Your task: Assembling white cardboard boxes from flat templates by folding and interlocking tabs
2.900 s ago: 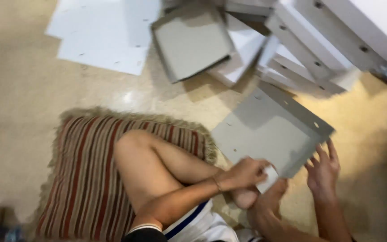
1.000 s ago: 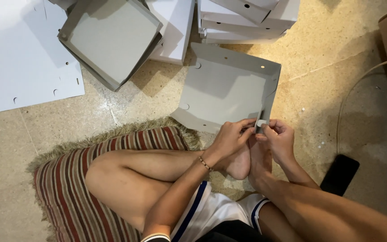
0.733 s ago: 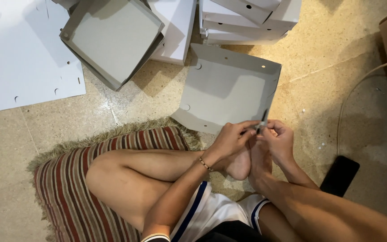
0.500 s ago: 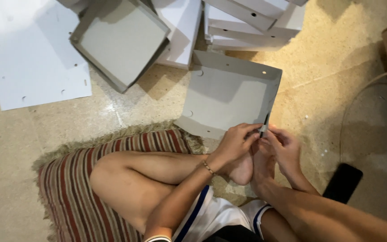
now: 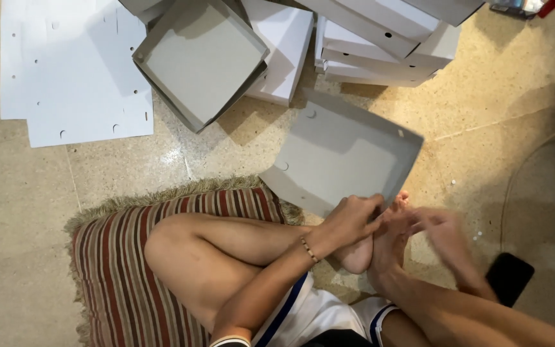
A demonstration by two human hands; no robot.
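Observation:
A half-folded grey cardboard box lies on the floor in front of my crossed legs. My left hand grips its near edge at the lower right corner. Beside it, my right hand is blurred by motion and off the box, its fingers spread over my foot. I cannot see anything in that hand.
A striped fringed cushion lies under my legs. Flat white punched cardboard sheets lie at the upper left. A folded grey box and a stack of white boxes sit at the top. A black phone rests at the right.
Both hands were together at the box's near corner, working on something small. Now my right hand has pulled away to the right while the left stays on the box edge.

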